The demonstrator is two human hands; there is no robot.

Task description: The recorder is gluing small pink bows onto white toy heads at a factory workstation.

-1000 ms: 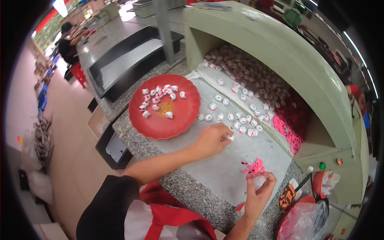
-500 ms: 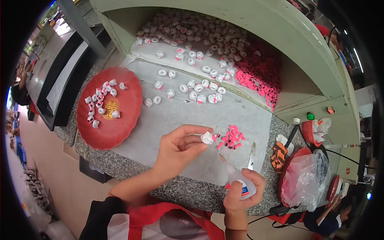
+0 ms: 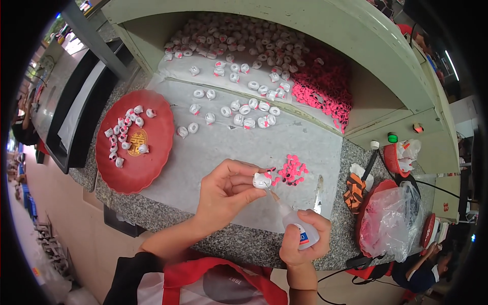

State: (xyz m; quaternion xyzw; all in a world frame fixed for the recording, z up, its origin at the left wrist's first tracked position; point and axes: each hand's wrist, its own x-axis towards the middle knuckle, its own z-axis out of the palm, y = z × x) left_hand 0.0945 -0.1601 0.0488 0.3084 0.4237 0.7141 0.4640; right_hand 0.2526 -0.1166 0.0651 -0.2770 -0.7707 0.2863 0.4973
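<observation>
My left hand (image 3: 223, 190) pinches a small white figurine head (image 3: 261, 180) marked with pink between thumb and fingers. A dark and pink bit shows beside its upper edge, by my fingertips. In my right hand (image 3: 307, 249) is a translucent squeeze bottle (image 3: 291, 217), its tapered brown nozzle pointing up at the head. The thin tip is at the head's lower right side; whether it touches I cannot tell. Just beyond, on the white sheet (image 3: 203, 162), lies a pile of small pink pieces (image 3: 294, 172), some dark.
A red scalloped plate (image 3: 122, 178) at left carries several white heads. More heads (image 3: 249, 109) stand in rows below a shelf (image 3: 406, 96) heaped with heads and pink pieces (image 3: 325, 96). Tweezers (image 3: 318, 193) lie at right, near an orange-black cloth (image 3: 354, 193) and a plastic bag (image 3: 389, 218).
My right hand has brought the bottle up and left, so its tip is now at the white head. My left hand keeps its pinch. The whole view has shifted slightly.
</observation>
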